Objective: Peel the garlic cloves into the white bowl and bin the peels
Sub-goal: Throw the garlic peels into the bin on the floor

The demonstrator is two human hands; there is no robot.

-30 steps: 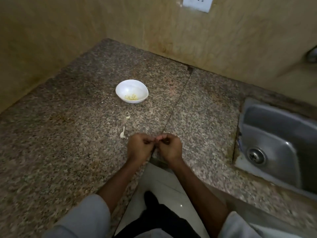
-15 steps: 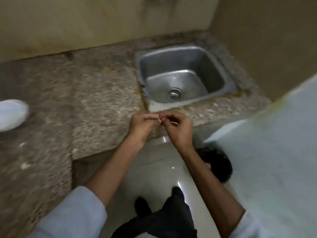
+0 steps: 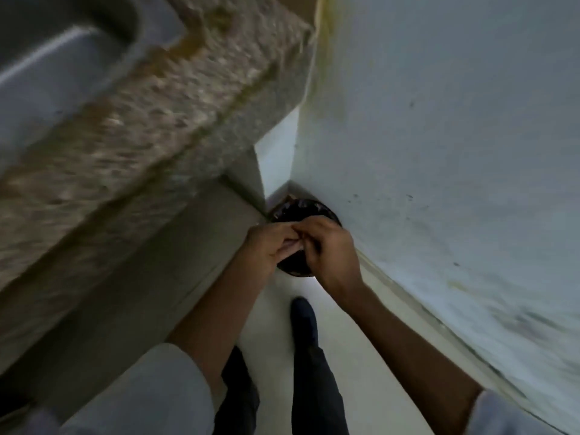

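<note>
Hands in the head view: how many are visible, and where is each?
2. The left hand and the right hand meet at their fingertips over the dark bin in the corner. Anything between the fingers is too small to tell.

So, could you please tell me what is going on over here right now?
A person stands in the corner between the granite counter and the wall, over a dark bin on the floor. The left hand and right hand meet just above the bin, fingertips pinching what is probably garlic, hidden between them. Nothing can be seen falling into the bin.
</note>
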